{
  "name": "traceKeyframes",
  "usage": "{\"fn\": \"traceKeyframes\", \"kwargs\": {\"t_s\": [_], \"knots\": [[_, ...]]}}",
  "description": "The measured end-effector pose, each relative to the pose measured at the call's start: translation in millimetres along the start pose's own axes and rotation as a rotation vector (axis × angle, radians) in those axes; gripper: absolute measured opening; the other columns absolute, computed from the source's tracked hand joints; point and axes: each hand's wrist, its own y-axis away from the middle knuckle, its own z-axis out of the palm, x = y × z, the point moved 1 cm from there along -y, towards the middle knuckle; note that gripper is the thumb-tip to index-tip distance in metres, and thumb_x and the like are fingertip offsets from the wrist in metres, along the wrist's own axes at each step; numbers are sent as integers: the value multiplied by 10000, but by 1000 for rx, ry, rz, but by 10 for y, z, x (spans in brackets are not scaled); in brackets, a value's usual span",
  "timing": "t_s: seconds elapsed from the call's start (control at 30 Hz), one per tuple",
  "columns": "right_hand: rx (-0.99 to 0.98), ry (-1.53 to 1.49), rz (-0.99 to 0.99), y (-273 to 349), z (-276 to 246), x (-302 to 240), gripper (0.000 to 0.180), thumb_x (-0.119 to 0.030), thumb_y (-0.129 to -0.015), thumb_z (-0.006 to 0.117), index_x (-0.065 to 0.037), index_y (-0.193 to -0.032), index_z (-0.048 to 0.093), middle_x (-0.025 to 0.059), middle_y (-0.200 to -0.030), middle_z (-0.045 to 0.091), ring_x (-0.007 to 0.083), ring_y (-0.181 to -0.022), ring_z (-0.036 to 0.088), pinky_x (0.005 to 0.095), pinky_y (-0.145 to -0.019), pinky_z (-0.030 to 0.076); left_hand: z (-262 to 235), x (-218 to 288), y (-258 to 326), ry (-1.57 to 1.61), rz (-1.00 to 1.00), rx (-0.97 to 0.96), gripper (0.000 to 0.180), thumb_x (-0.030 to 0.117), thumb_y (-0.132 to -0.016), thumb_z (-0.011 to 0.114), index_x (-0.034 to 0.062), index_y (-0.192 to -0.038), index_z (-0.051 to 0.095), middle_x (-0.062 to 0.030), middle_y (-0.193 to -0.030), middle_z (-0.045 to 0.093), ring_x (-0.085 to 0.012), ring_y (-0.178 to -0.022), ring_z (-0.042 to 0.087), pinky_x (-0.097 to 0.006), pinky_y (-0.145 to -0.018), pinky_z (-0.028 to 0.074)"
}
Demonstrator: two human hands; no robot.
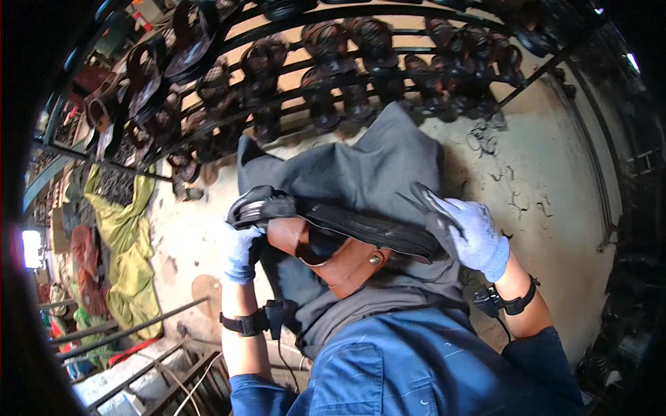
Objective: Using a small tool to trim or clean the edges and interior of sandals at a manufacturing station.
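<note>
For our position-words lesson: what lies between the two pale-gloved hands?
The head view shows a brown-strapped, black-soled sandal over dark grey cloth.

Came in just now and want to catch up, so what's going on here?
Someone in a blue shirt is handling a brown-strapped, black-soled sandal above a dark cloth draped over the lap. The gloved left hand grips one end of it. The gloved right hand is by the other end; whether it touches the sandal isn't clear. Rows of other sandals sit beyond, and thin dark scraps lie on the floor.
</note>
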Motion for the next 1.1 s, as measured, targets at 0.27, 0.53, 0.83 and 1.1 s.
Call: {"fn": "traceKeyframes", "kwargs": {"t_s": [0.27,0.53,0.83,1.1], "knots": [[-161,12,-198,-256,372,-317,398,-182,-797,623,-152,-1194,609,107,-840,567,289,-673,606,413,-590,475,-108,83,197,-249,-34,81,583,219,-629,789,-42,-1122,617,-115,-1032,681,-177,-938,645,-303,-870,497],[-135,-14,-163,-259,485,-384,314,-171,-749,638,-169,-1061,673,77,-849,584,258,-656,611,380,-552,482,-62,44,106,-277,-23,41,445,153,-687,777,-36,-1066,639,-90,-983,689,-143,-883,643,-277,-819,501],[-140,36,-216,-580,531,-526,329,-156,-723,631,-160,-1049,670,77,-801,553,273,-653,586,385,-544,455,6,202,53,-387,-38,-38,519,192,-609,799,-32,-1057,660,-93,-947,700,-138,-868,650,-284,-805,505],[1,70,-239,-808,454,-537,297,-126,-706,656,-165,-999,683,86,-817,568,293,-632,581,395,-545,458,46,780,-557,-507,144,-233,564,245,-540,848,-39,-995,672,-101,-906,698,-170,-837,657,-298,-809,506]]}}
